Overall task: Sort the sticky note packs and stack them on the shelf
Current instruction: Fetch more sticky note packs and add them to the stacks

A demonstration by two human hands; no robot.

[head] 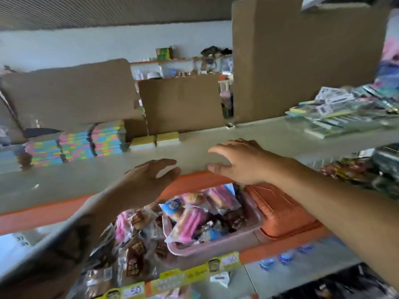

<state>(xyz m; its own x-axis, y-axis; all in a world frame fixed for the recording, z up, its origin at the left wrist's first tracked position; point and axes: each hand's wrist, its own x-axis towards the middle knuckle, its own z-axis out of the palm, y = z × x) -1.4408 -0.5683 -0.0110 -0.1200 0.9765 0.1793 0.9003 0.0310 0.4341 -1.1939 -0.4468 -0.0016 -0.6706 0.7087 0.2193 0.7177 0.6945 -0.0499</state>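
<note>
Yellow price tags on the near lower shelf read "50". Both hands, left hand and right hand, hover spread-fingered and empty over the grey shelf; sticky note packs sit stacked far left.

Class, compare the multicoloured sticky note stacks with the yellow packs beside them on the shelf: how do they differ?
The multicoloured stacks show pink, blue, yellow and green blocks; the yellow packs are plain yellow on top with pale sides. The multicoloured stacks stand taller and sit further left; the yellow packs are a low pair to their right. Both rest on the same shelf before cardboard.
</note>
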